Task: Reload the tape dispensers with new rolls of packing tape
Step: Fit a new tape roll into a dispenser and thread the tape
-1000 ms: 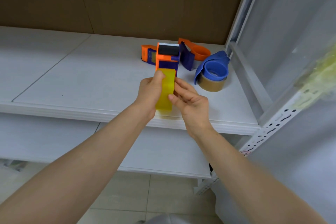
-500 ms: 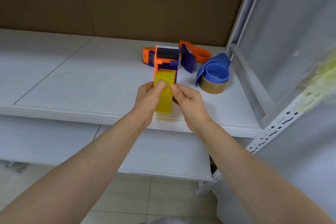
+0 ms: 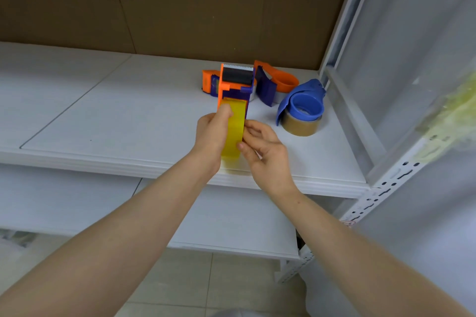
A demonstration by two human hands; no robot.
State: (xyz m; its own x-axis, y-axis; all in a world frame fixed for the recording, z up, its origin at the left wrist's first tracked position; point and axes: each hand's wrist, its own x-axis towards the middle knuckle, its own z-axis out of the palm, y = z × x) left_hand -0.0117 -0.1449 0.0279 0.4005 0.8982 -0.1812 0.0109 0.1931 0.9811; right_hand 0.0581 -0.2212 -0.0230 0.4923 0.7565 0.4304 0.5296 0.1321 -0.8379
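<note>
I hold an orange and purple tape dispenser [image 3: 235,82] above the white shelf [image 3: 128,116], its toothed blade pointing away from me. A yellow roll of tape [image 3: 233,131] sits in it. My left hand [image 3: 212,136] grips the roll's left side, thumb on top. My right hand [image 3: 265,149] pinches the roll's right edge with fingertips. A blue dispenser [image 3: 304,103] with a brown tape roll [image 3: 301,125] lies on the shelf to the right. Behind it lies another orange and purple dispenser [image 3: 273,82].
An orange and purple part [image 3: 210,82] sits behind the held dispenser. Brown cardboard [image 3: 180,8] backs the shelf. A white metal upright [image 3: 381,188] and frosted panel close the right side. A lower shelf [image 3: 231,219] and tiled floor lie below.
Both hands and the dispenser stay at nearly the same spot. My right fingers shifted slightly along the roll's right edge, and the view tilted a little.
</note>
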